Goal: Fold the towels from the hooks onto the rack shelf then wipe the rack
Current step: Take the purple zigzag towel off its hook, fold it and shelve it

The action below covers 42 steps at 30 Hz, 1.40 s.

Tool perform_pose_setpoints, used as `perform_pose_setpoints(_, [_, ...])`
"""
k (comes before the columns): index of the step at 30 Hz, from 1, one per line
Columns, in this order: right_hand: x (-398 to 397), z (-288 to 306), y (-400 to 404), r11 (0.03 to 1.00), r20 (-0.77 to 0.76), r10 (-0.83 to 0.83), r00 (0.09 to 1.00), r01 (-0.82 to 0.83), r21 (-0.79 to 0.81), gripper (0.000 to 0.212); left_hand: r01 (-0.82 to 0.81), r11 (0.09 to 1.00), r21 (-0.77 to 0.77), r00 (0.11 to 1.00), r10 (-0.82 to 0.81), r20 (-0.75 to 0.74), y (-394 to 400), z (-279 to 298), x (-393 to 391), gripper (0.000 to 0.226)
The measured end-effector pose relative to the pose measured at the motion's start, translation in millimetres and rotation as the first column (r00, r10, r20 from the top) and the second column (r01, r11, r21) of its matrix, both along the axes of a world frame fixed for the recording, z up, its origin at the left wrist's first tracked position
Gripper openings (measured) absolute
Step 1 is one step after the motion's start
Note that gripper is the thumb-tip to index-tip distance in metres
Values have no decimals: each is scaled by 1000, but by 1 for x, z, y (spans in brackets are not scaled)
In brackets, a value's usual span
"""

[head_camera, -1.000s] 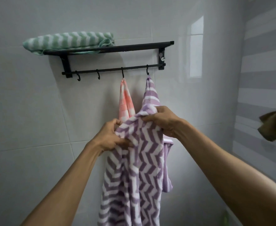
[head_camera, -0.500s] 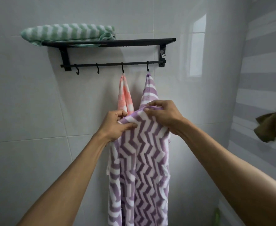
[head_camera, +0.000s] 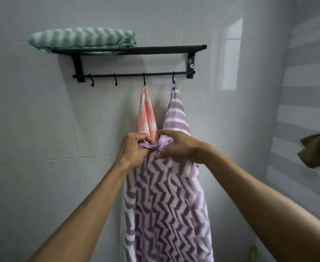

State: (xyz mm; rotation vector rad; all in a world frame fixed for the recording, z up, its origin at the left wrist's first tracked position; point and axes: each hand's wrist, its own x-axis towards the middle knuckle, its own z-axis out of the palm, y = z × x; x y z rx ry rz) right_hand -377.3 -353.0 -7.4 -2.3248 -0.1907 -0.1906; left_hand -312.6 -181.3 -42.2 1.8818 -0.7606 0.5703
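A purple and white zigzag towel (head_camera: 166, 201) hangs from the rightmost hook (head_camera: 173, 80) of the black wall rack (head_camera: 155, 48). My left hand (head_camera: 133, 148) and my right hand (head_camera: 178, 146) pinch its lifted edge close together at mid height, so the towel is doubled over below them. An orange and white towel (head_camera: 146, 114) hangs from the neighbouring hook, partly behind my hands. A folded green and white towel (head_camera: 83, 37) lies on the left part of the rack shelf.
Two bare hooks (head_camera: 103, 83) hang on the left of the rail. A brown cloth (head_camera: 316, 150) hangs on the striped right wall. White tiles cover the wall behind. A small green object (head_camera: 252, 252) shows at the bottom right.
My hands have drawn together and risen a little along the purple towel's lifted edge. The towel now hangs straighter and narrower beneath them.
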Motion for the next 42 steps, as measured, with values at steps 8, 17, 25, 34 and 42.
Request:
perform_pose_setpoints(8, [21, 2, -9, 936, 279, -351, 894, 344, 75, 18, 47, 990, 132, 977, -18, -215, 23, -12, 9, 29])
perform_pose_setpoints(17, [8, -5, -15, 977, 174, -199, 965, 182, 110, 27, -166, 982, 84, 986, 167, 2, 27, -20, 8, 25])
perform_pose_setpoints(25, [21, -25, 16, 982, 207, -182, 961, 187, -9, 15, -90, 990, 108, 996, 92, -10, 8, -1, 3, 23])
perform_pose_setpoints(34, [29, 6, -29, 811, 180, -575, 798, 526, 257, 27, -163, 976, 143, 956, 192, -223, 56, -43, 20, 25])
perform_pose_setpoints(42, [24, -33, 29, 996, 55, 2, 998, 3, -87, 57, -268, 940, 214, 963, 258, 72, 20, -6, 13, 2])
